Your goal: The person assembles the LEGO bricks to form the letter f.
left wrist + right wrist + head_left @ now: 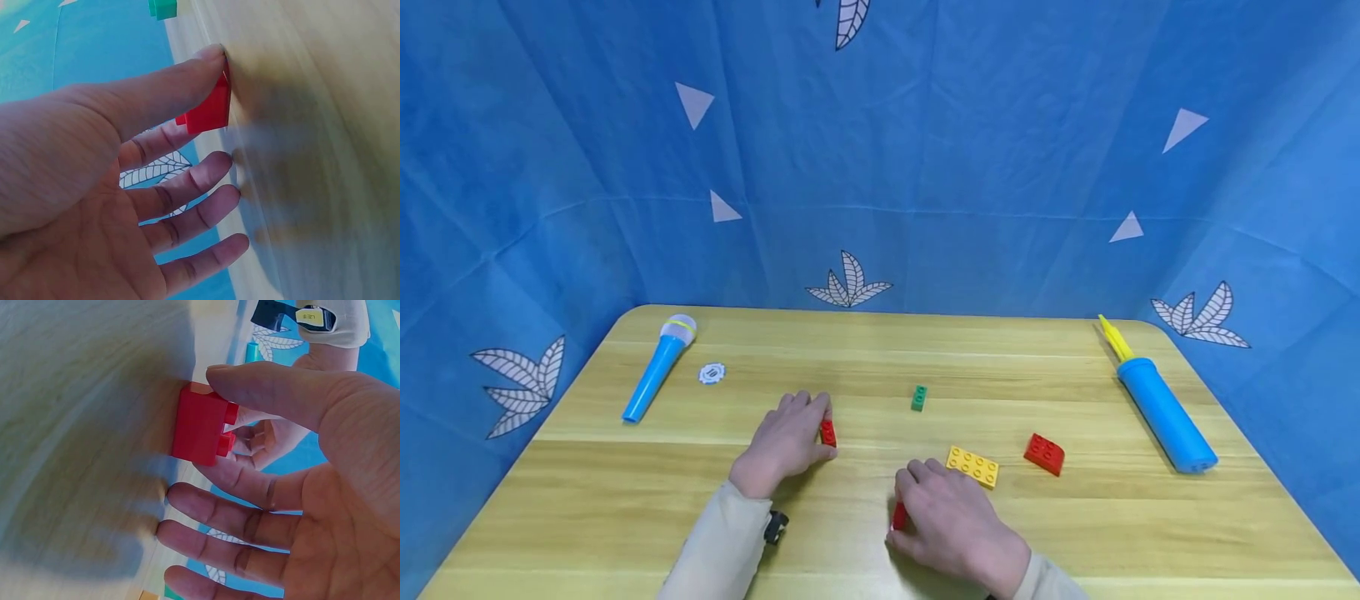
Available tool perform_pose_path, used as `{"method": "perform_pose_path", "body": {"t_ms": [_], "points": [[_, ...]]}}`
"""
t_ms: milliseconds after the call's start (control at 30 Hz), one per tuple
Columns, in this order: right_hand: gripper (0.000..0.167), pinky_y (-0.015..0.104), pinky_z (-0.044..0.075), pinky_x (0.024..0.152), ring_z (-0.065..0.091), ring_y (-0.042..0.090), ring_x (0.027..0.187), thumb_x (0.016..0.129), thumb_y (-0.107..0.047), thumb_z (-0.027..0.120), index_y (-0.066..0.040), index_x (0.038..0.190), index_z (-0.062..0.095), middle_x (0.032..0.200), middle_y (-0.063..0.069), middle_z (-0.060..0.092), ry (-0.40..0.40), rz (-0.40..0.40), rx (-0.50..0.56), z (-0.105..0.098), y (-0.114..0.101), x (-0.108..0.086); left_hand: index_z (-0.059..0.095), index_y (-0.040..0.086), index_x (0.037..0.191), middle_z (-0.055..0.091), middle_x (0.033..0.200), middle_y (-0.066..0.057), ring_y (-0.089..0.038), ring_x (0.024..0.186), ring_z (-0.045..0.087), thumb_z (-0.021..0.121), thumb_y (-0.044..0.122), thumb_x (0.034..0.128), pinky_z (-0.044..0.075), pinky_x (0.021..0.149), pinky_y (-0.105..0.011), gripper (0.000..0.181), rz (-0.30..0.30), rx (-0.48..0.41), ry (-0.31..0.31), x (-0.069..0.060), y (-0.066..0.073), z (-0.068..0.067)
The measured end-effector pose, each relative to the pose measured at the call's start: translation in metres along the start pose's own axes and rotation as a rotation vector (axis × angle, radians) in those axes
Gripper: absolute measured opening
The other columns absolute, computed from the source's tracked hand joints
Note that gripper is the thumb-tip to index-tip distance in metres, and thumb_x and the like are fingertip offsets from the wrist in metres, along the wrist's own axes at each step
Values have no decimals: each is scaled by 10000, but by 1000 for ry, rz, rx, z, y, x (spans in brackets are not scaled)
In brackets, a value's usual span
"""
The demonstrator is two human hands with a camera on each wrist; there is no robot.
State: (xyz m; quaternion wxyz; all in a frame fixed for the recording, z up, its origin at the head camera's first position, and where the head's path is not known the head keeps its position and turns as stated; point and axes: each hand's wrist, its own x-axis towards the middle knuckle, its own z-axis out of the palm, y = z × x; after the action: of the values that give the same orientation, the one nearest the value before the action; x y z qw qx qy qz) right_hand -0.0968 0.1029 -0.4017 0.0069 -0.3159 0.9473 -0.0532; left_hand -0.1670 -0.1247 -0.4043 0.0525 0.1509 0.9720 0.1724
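Left of the table's middle, my left hand [787, 443] pinches a small red toy brick [827, 433] between thumb and index finger. In the left wrist view that red brick [211, 107] is on the tabletop, partly behind the thumb, with the other fingers spread below. Nearer the front, my right hand [946, 521] pinches a second red brick [200, 425], its studs facing the palm. Just beyond the right hand lies a yellow studded brick [973, 466], one corner hidden by the fingers. A little green brick [919, 398] sits farther back, between both hands.
A red brick with a curved side [1044, 454] lies to the right of the yellow one. At the right edge is a blue hand pump [1168, 417] with a yellow nozzle. A toy microphone [658, 367] and a poker chip [712, 373] lie at the back left.
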Motion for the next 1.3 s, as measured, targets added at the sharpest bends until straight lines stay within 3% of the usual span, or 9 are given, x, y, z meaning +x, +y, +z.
{"method": "perform_pose_path", "body": {"t_ms": [300,467,733,900,1300], "points": [[364,299,376,574,437,112,641,788,-425,773,-153,831,534,717,-83,435,-1,-1,-7,-4,2,0,525,124,1002,455,877,-21,-257,871,424,837,273,801,391,700,-415,401,1,2,-6,0,0,2],[353,305,348,569,412,81,552,777,-365,789,-168,773,496,628,-121,402,51,-7,5,-10,6,3,537,126,985,454,869,-19,-256,861,427,835,259,803,387,686,-410,373,13,0,2,0,2,1],[319,309,382,559,387,87,506,767,-333,803,-160,806,538,561,-116,392,97,-19,-18,-18,12,11,554,130,955,452,886,-14,-259,885,430,850,233,783,386,695,-407,358,33,-26,-7,0,4,3],[282,303,395,548,400,82,506,775,-308,806,-162,846,576,562,-126,405,141,-39,-3,-23,14,18,580,138,925,454,899,6,-240,897,423,882,223,738,382,728,-405,365,48,-65,-17,0,4,6],[226,280,367,536,384,71,503,800,-307,788,-199,857,599,614,-140,470,158,-53,34,-26,10,31,612,116,909,468,899,-19,-250,904,416,904,192,707,377,754,-413,362,96,-113,-42,-3,10,9]]}}
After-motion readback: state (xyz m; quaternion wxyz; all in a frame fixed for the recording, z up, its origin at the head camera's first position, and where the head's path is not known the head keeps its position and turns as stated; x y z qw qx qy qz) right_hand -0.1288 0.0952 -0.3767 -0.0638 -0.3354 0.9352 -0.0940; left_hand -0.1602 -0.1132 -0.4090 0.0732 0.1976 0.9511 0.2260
